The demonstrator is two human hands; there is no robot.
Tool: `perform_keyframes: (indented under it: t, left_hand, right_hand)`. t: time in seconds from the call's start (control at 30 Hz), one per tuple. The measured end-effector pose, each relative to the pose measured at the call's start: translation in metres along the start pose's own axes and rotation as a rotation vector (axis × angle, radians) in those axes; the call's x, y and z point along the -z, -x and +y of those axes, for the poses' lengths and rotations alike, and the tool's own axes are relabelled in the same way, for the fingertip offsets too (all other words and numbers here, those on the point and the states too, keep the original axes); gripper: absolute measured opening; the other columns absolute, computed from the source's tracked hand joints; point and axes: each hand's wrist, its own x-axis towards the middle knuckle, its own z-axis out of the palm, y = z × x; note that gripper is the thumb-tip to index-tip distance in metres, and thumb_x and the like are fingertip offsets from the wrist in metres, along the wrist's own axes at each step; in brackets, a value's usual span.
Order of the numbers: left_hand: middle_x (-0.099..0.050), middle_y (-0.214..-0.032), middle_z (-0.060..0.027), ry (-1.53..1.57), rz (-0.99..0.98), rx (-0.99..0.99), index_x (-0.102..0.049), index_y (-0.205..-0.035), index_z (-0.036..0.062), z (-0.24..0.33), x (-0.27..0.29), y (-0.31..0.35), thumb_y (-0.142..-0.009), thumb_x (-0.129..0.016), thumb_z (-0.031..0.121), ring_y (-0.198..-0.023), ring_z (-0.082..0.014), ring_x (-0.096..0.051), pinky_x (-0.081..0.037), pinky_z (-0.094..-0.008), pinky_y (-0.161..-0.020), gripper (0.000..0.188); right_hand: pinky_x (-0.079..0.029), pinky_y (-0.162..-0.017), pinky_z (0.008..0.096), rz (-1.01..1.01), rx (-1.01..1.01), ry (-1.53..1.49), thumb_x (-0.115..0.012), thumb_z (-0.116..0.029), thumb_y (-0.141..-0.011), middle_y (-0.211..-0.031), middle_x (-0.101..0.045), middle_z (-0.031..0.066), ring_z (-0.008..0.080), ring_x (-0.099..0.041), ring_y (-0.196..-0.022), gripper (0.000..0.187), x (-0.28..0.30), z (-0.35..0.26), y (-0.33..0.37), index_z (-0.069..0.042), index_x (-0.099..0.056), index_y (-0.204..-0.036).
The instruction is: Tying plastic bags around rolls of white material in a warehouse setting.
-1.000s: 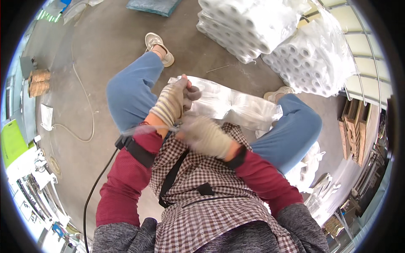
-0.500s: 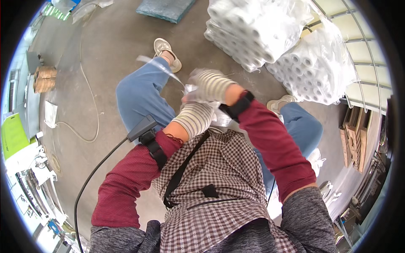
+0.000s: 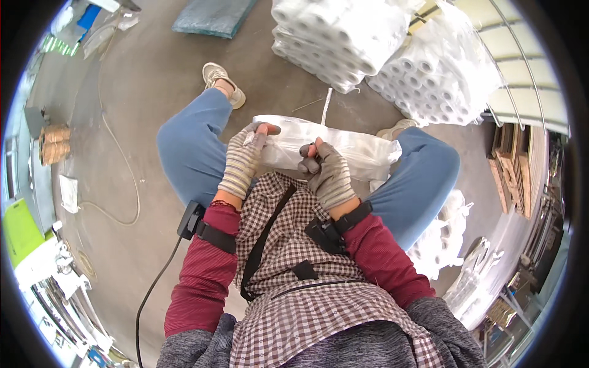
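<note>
Moved since the previous frame: both hands, then crossed one over the other, now sit apart; the right has dropped to the near side of the package, and the pale strip points away from the person instead of off to the left.

Left hand (image 3: pixel 253 144): striped glove, fingers bent, thumb toward the right, at the package's left end; whether it pinches the film cannot be told.

Right hand (image 3: pixel 325 168): grey-fingered glove, fingers curled into a loose fist, thumb drawn in, just before the package's near edge; any thin film inside cannot be made out.

Clear-wrapped package (image 3: pixel 362 148): one, long, white, lying crosswise between the person's knees, beyond the checked apron (image 3: pixel 319 257).

Pale strip (image 3: pixel 327 105): one, narrow, showing beyond the package's far edge.

Surroundings: two film-covered stacks of white rolls (image 3: pixel 331 37), far right; blue-green slab (image 3: pixel 215 17), on the floor, far left; wooden pallets (image 3: pixel 512 175), right.
</note>
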Motion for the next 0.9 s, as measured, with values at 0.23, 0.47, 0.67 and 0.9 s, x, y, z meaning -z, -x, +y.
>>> perform_keyframes:
  t: [0.23,0.47,0.67,0.9]
  left_hand:
    - [-0.063,-0.082,-0.0033,-0.028,-0.279,0.202,-0.058,-0.105,0.0033,0.015,0.011,-0.009,-0.083,-0.062,0.016,-0.054,-0.0011,-0.044,-0.031,-0.0176,-0.041,0.025]
    - [-0.059,-0.066,-0.002,-0.642,-0.368,-0.273,-0.066,-0.086,0.0062,-0.006,0.006,-0.03,-0.079,-0.065,0.013,-0.049,-0.0062,-0.046,-0.038,-0.0218,-0.046,0.01]
    - [-0.057,-0.062,0.0019,-0.112,-0.196,0.23,-0.062,-0.085,0.0038,0.0,0.008,-0.026,-0.079,-0.065,0.012,-0.045,-0.0016,-0.04,-0.03,-0.0171,-0.04,0.01]
    - [-0.059,-0.065,-0.0007,-0.373,-0.264,0.155,-0.063,-0.085,0.0028,-0.007,0.009,-0.028,-0.079,-0.065,0.015,-0.05,-0.0059,-0.047,-0.038,-0.0204,-0.047,0.014]
  right_hand:
    - [-0.05,-0.066,0.0356,0.141,0.071,-0.333,-0.05,-0.018,-0.09,-0.071,-0.052,0.0098,0.0158,-0.042,-0.048,0.027,0.004,-0.006,0.004,-0.003,-0.048,-0.068]
    - [-0.048,-0.083,0.0388,0.106,0.243,-0.184,-0.053,-0.019,-0.09,-0.082,-0.055,0.0089,0.0208,-0.055,-0.076,0.018,0.001,-0.009,0.014,-0.001,-0.054,-0.085]
    - [-0.047,-0.082,0.0392,0.041,-0.026,-0.142,-0.053,-0.017,-0.088,-0.094,-0.058,0.0117,0.0256,-0.057,-0.092,0.027,-0.009,0.043,0.036,-0.002,-0.049,-0.11]
    - [-0.047,-0.085,0.0443,0.039,-0.018,-0.327,-0.044,-0.015,-0.092,-0.103,-0.055,0.0141,0.0303,-0.056,-0.096,0.024,0.012,0.062,0.008,-0.005,-0.045,-0.114]
